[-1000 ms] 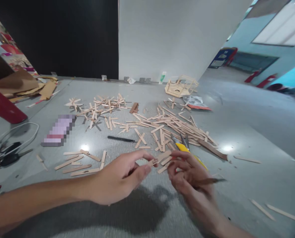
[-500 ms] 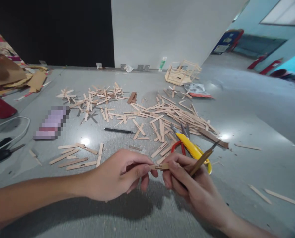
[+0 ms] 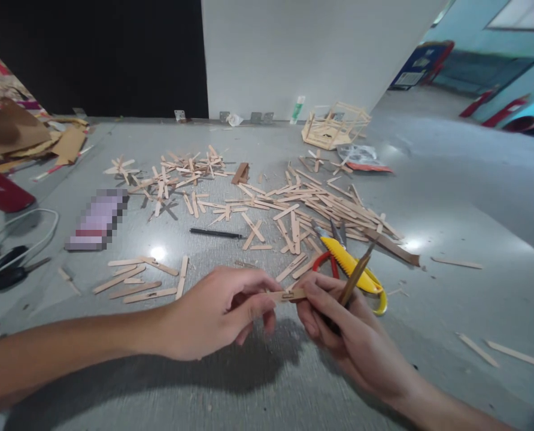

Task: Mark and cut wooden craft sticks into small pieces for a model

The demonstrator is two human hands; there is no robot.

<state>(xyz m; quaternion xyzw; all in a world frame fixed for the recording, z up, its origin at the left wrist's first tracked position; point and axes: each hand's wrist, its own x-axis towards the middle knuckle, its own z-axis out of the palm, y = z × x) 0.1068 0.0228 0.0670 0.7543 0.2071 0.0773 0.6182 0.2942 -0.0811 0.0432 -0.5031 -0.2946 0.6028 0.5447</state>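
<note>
Open tabletop point(image 3: 258, 395) in the foreground, more room right of the yellow tool point(image 3: 339, 251); that tool close beyond the right hand point(image 3: 352, 341), stick pile point(image 3: 334, 203) blocking the way ahead

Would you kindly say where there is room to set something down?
Bare table lies between the packet and lone stick at right, and nearer the camera than the left hand. Sticks and a yellow tool crowd the middle.

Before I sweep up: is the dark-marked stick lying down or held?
Held: the left hand and right hand grip the stick at opposite ends.
</note>
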